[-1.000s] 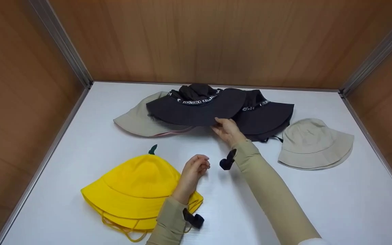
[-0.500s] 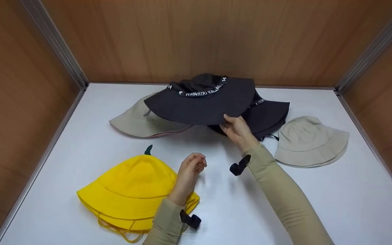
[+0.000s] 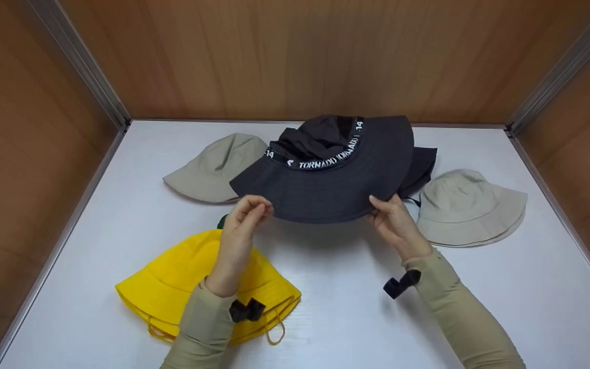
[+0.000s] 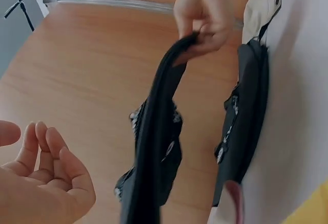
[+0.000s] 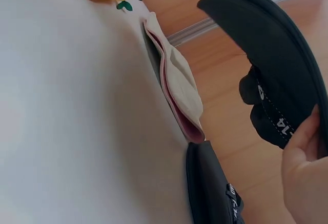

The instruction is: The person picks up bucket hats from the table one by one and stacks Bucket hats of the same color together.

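Above the white table (image 3: 351, 307), the right hand (image 3: 395, 225) pinches the dark hat (image 3: 336, 189) brim. The left hand (image 3: 241, 225) sits close, fingers curled, holding nothing. Hold both sides so it stays flat.

My head view looks forward and down from above the white counter (image 3: 356, 318), taking in the whole walled corner. My left wrist view sits close and low, tilted, facing across toward the wooden wall. My right wrist view skims the counter, close too. All three share the black hat (image 3: 325, 179) (image 4: 154, 147) (image 5: 271, 60).
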Tool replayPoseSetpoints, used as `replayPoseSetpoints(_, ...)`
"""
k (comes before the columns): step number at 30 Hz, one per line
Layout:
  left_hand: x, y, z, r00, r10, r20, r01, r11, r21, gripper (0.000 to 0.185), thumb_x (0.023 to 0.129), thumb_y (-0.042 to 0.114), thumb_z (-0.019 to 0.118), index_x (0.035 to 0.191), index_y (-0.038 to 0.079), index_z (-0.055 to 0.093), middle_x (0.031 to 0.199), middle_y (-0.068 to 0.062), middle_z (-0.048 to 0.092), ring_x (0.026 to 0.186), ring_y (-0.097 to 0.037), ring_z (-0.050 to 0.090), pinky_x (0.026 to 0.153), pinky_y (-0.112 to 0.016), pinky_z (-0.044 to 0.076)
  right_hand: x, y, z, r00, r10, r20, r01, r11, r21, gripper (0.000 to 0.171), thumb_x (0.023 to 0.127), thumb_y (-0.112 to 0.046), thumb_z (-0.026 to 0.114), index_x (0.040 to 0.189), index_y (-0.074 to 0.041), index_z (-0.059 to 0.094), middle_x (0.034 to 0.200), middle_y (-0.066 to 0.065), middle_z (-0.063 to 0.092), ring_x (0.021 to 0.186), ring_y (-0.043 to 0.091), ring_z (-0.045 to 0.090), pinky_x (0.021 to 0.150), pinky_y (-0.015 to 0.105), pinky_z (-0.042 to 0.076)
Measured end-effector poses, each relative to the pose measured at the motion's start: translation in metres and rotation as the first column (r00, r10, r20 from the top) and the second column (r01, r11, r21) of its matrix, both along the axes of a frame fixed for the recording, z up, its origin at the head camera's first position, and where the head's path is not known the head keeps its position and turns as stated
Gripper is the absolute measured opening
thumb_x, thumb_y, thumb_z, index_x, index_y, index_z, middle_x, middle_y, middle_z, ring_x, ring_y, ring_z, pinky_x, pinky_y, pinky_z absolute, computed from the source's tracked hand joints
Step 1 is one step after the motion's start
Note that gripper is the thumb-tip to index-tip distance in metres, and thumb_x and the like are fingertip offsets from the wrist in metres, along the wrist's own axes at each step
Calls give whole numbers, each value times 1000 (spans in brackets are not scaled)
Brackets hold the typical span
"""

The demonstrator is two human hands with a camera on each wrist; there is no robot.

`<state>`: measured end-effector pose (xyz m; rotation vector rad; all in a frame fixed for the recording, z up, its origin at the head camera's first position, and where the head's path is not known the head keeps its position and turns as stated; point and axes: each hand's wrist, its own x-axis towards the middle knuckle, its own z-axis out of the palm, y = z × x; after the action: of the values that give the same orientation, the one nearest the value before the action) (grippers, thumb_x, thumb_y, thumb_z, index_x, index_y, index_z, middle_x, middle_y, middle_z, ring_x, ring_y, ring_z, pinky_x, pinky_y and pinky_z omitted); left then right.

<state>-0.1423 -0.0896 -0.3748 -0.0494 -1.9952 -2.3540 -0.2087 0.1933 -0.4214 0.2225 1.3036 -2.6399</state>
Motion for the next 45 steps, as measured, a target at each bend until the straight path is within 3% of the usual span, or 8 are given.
replayPoseSetpoints(4, -14, -22, 9, 997, 70, 31, -66, 989, -130, 17, 98, 9, 44, 107, -1, 54, 107, -8, 55, 105, -19, 50, 97, -31, 37, 19, 20, -5, 997, 57, -55, -54, 997, 49, 39, 94, 11, 36, 121, -16, 40, 97, -2, 62, 81, 10, 62, 69, 23, 49)
replayPoseSetpoints(8, -26, -38, 5, 987, -2, 161, 45, 963, -267, 30, 99, 13, 44, 122, -5, 44, 130, -20, 43, 126, -29, 37, 111, -44, 24, 34, 39, -8, 984, 145, -100, -135, 986, 97, 50, 93, 13, 34, 133, -16, 31, 110, -7, 62, 95, 7, 62, 80, 20, 49)
replayPoseSetpoints(15, -34, -36, -14, 854, -310, 418, 470, 806, -361, 61, 98, 34, 47, 141, -8, 33, 145, -25, 35, 135, -38, 33, 112, -51, 25, 50, 53, -12, 941, 296, -164, -283, 954, 98, 55, 91, 13, 36, 137, -16, 28, 126, -12, 56, 113, 6, 56, 95, 20, 44)
replayPoseSetpoints(19, -32, -26, -23, 819, -405, 406, 536, 792, -292, 56, 96, 32, 53, 135, -8, 43, 129, -21, 54, 113, -27, 55, 101, -41, 41, 52, 56, -16, 895, 381, -233, -378, 924, 59, 55, 92, 14, 33, 131, -22, 45, 128, -10, 56, 114, 8, 57, 96, 21, 44)
replayPoseSetpoints(26, -24, -15, -24, 872, -402, 281, 474, 837, -274, 34, 92, 23, 62, 115, -2, 58, 98, -1, 65, 81, -10, 59, 78, -26, 47, 53, 61, -23, 865, 418, -278, -413, 907, 79, 54, 93, 14, 34, 130, -22, 49, 129, -10, 56, 114, 8, 57, 98, 20, 43)
replayPoseSetpoints(36, -18, -17, -12, 933, -344, 105, 346, 775, -529, 25, 91, 17, 64, 108, -1, 66, 99, -12, 67, 78, -9, 54, 77, -27, 45, 46, 66, -38, 888, 421, -184, -343, 873, 346, 38, 92, 7, 48, 120, -19, 50, 111, -6, 68, 95, 5, 64, 83, 18, 49)
replayPoseSetpoints(39, -14, -20, -7, 940, -336, 64, 314, 772, -552, 24, 90, 16, 64, 106, -2, 66, 95, -11, 67, 76, -11, 53, 75, -27, 44, 42, 72, -38, 882, 454, -128, -350, 812, 467, 23, 95, 1, 50, 107, -18, 56, 96, -6, 71, 85, 5, 65, 78, 21, 51)
replayPoseSetpoints(45, -4, -31, 6, 928, -369, 54, 324, 726, -607, 18, 89, 17, 67, 81, 2, 60, 62, 3, 36, 58, -8, 37, 57, -21, 32, 33, 87, -17, 868, 497, 7, -347, 596, 724, 10, 96, -11, 53, 101, -3, 55, 87, -7, 67, 86, 6, 65, 84, 23, 52)
